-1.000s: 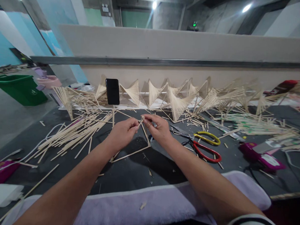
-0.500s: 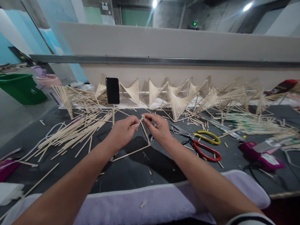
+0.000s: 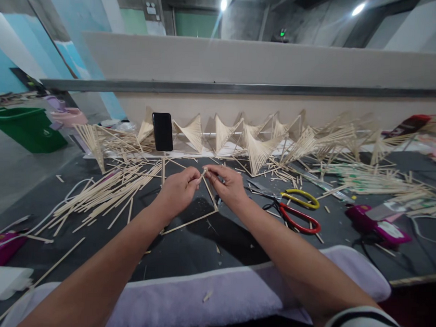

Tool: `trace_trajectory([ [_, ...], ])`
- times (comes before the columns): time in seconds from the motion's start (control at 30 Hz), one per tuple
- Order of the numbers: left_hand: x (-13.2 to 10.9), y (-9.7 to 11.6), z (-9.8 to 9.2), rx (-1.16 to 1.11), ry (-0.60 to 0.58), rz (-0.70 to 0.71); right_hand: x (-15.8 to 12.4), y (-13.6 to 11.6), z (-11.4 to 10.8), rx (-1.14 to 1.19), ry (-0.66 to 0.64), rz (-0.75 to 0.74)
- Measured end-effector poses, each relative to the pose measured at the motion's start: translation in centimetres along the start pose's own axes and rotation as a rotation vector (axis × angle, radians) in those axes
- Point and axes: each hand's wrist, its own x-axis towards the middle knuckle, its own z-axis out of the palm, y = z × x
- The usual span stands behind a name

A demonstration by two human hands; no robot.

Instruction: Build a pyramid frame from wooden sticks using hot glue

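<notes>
At the middle of the table, my left hand (image 3: 181, 188) and my right hand (image 3: 227, 184) meet, fingertips pinched together around a joint of thin wooden sticks. The stick frame (image 3: 190, 221) under them has one stick running up from its corner to my fingers and another lying toward the lower left. Both hands are closed on the upper end of the frame; the joint itself is mostly covered by my fingers. Right of my right hand lie scissors (image 3: 300, 217) with one red and one yellow handle.
Loose sticks (image 3: 104, 192) are heaped at the left. Finished-looking fan-shaped stick models (image 3: 257, 143) line the back, beside an upright black phone (image 3: 162, 131). A magenta device (image 3: 376, 226) lies at the right. A lilac fluffy cloth (image 3: 197, 302) covers the front edge.
Both hands keep their pinch on the sticks with barely any movement. The whole view has shifted very slightly.
</notes>
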Motion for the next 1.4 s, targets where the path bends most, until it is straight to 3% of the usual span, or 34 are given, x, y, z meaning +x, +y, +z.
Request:
trace_trajectory([
  [0.4, -0.4, 0.7, 1.3, 0.049, 0.124, -0.012, 0.0, -0.1, -0.2, -0.073, -0.016, -0.016],
  [1.0, -0.4, -1.0, 4.4, 0.324, 0.46, 0.316, -0.1, 0.0, -0.1, -0.014, 0.046, -0.056],
  [1.13, -0.2, -1.0, 4.5, 0.313, 0.458, 0.323, -0.1, 0.2, -0.1, -0.055, 0.054, -0.067],
  [1.4, -0.5, -0.4, 4.2, 0.149, 0.403, 0.188, 0.0, 0.0, -0.3, -0.125, 0.053, -0.051],
])
